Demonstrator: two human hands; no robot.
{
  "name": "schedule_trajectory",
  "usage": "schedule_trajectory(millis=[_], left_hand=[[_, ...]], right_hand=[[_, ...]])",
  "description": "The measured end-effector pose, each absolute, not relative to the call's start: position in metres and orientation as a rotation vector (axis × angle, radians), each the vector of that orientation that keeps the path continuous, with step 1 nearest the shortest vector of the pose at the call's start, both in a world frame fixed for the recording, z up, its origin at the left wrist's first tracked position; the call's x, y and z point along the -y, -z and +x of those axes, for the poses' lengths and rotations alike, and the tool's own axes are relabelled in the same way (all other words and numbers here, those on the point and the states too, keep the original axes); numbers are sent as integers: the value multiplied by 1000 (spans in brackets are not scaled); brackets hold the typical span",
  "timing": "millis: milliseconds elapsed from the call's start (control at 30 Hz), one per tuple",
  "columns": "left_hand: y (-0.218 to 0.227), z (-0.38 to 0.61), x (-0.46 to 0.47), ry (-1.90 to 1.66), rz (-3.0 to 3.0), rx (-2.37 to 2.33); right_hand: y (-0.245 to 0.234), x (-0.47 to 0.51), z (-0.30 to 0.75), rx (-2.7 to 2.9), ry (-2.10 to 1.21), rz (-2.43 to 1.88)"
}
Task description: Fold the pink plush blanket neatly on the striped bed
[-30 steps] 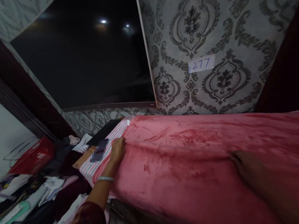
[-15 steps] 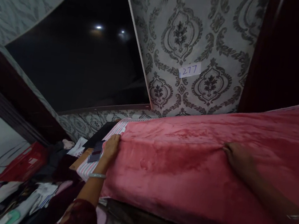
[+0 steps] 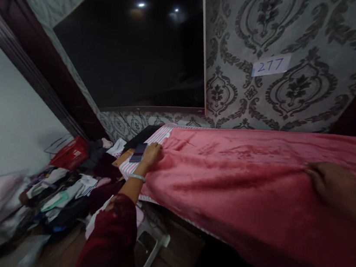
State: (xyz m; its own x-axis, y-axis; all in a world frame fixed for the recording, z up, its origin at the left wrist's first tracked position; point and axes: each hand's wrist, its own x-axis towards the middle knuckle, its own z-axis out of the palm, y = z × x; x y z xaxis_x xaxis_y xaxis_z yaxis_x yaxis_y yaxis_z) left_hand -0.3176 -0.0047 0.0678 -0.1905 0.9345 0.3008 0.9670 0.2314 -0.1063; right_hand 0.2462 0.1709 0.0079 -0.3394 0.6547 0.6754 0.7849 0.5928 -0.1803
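A large pink plush blanket (image 3: pixel 244 177) lies spread over a surface covered by a pink-and-white striped cloth (image 3: pixel 159 136). My left hand (image 3: pixel 153 154), with a bangle at the wrist, is closed on the blanket's left edge. My right hand (image 3: pixel 338 187) rests on the blanket at the right, fingers pinched on a fold of it. A dark phone (image 3: pixel 138 153) lies on the striped cloth just left of my left hand.
A patterned grey wall carries a paper label reading 277 (image 3: pixel 271 65). A dark window (image 3: pixel 133 49) fills the upper middle. A red basket (image 3: pixel 70 155) and a heap of clothes (image 3: pixel 62 190) lie lower left. A white plastic stool (image 3: pixel 152 244) stands below.
The view has swung, so the scene sits further right and higher. Both hands keep hold of the blanket; it looks pulled flatter and more stretched between them.
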Motion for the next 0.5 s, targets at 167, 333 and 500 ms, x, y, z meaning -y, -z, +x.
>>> schedule_trajectory(millis=[167,333,500], left_hand=[[-59,-316,21,147,-1818,2197],[-44,-312,27,138,-1865,2203],[-36,-317,23,140,-1826,2225]], right_hand=[[-10,-168,252,2173,159,-1243],[-1,-172,257,2170,129,-1258],[3,-173,257,2185,127,-1229]])
